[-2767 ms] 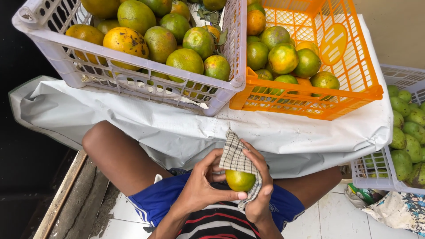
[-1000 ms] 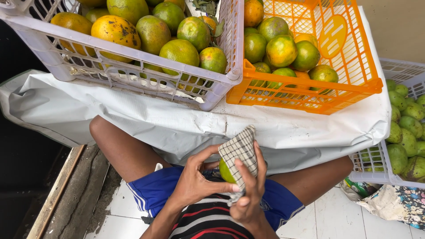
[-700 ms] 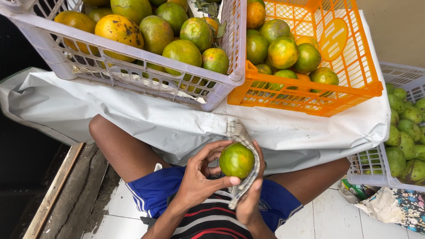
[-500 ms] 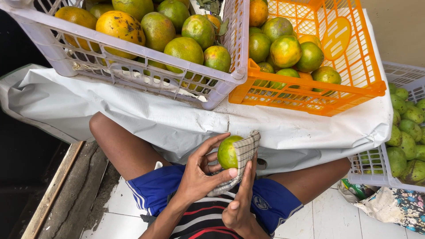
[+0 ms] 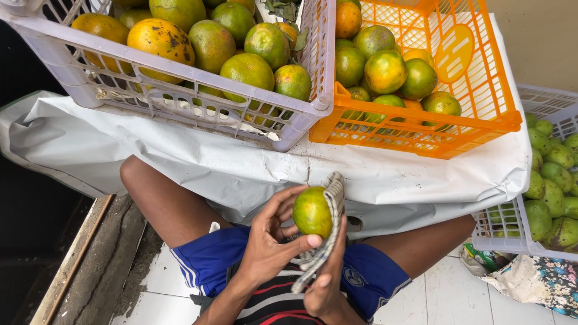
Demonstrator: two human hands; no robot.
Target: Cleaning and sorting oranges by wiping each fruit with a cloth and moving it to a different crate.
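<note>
I see my left hand (image 5: pixel 268 244) curled round a green orange (image 5: pixel 312 212), thumb under it and fingers at its 9 o'clock side. The fruit is nearly round, slightly longer along the 12-to-6 line; I cannot tell which way its stem end points. My right hand (image 5: pixel 325 283) presses a checked cloth (image 5: pixel 325 232) against the orange's 3 o'clock side, fingers closed on the cloth. All this sits above my lap, at 6 o'clock from the white crate (image 5: pixel 180 108) and orange crate (image 5: pixel 481 90) on the white sheet (image 5: pixel 180 162).
</note>
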